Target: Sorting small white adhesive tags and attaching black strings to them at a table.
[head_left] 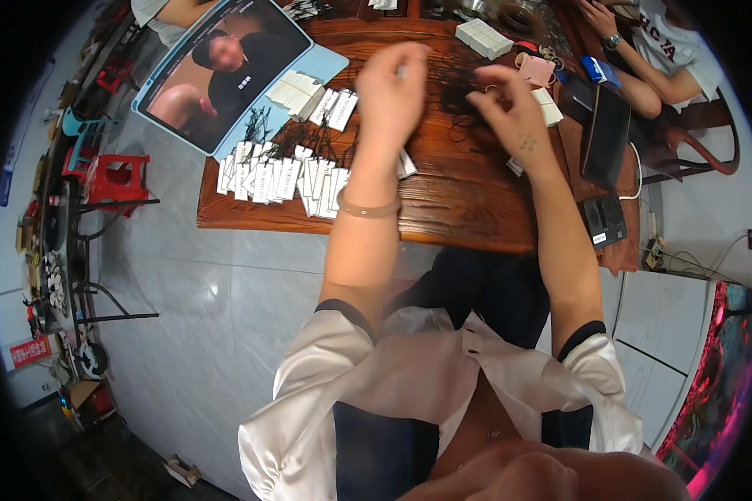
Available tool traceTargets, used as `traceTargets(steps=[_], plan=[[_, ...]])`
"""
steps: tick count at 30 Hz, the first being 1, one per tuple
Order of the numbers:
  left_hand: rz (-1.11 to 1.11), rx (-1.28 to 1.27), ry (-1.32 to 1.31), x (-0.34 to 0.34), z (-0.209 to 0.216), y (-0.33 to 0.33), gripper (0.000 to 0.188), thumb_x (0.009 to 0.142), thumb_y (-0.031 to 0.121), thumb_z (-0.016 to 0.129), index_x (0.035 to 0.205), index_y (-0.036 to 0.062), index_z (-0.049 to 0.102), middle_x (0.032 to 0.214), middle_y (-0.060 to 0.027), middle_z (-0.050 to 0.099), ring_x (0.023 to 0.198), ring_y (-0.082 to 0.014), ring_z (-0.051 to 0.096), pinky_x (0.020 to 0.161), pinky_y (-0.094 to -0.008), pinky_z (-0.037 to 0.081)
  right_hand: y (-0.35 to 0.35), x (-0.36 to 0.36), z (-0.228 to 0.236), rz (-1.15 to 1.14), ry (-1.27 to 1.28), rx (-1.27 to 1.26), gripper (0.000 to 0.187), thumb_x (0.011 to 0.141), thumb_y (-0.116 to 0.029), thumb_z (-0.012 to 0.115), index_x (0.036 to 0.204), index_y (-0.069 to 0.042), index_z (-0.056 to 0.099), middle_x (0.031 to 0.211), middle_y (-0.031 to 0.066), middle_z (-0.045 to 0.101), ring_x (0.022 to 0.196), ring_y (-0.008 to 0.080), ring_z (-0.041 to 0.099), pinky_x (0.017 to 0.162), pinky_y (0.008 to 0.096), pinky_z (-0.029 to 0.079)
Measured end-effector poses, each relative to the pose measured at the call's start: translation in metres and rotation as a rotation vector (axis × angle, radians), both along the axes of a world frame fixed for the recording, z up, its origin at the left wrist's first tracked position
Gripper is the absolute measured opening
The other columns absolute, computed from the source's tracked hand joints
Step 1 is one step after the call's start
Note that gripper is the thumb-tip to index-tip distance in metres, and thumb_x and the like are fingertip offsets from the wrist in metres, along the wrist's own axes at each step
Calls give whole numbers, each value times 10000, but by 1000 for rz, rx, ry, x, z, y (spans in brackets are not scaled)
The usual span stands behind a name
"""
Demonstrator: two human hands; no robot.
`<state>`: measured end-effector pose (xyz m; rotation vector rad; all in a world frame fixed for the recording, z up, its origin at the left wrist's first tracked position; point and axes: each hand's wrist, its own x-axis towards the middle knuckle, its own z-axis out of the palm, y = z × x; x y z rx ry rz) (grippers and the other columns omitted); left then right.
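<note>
Over the wooden table, my left hand (391,93) is raised with its fingers curled together. A small pale spot shows between them, and I cannot make out what it is. To its right, my right hand (514,117) is loosely bent, thumb and forefinger apart, at the edge of a tangle of black cords (453,93). No held thing shows in it. White tags with black strings (263,179) lie in overlapping rows left of my left forearm. Stacked blank-edged white cards (297,93) sit behind them, beside a loose white tag (340,110).
A tablet in a light blue case (226,71) leans at the left. At the right are a pink cup-like item (536,70), a blue box (600,72), a dark screen (607,138) and a black device (603,220). Bundled white cards (483,38) lie farther back. Other people sit across.
</note>
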<state>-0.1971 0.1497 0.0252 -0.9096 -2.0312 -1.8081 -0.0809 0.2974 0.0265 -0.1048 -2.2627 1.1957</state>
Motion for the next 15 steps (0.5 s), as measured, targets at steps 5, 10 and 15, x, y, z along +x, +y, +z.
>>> traceTargets(steps=[5, 10, 15], plan=[[106, 320, -197, 8, 34, -20, 237, 946, 184, 521, 1011, -1, 653, 702, -10, 583, 551, -69, 506, 491, -213, 396, -43, -7, -5, 395, 16, 534, 628, 716, -390, 740, 1223, -83, 531, 1279, 129, 528, 1222, 298, 471, 1023, 448, 342], [-39, 93, -111, -1, 10, -10, 233, 929, 189, 560, 1016, -7, 651, 745, -40, 633, 584, -76, 548, 487, -218, 420, -66, -15, -27, 468, -128, 770, 618, 723, -455, 711, 1175, -69, 540, 1234, 115, 536, 1265, 280, 418, 1080, 578, 221], [436, -481, 220, -4, 4, -21, 174, 852, 201, 585, 855, 73, 702, 855, -111, 674, 774, -303, 643, 680, -384, 509, -63, -9, -20, 492, -224, 705, 561, 735, -381, 712, 1195, -109, 544, 1217, 81, 548, 1248, 251, 441, 1088, 584, 202]])
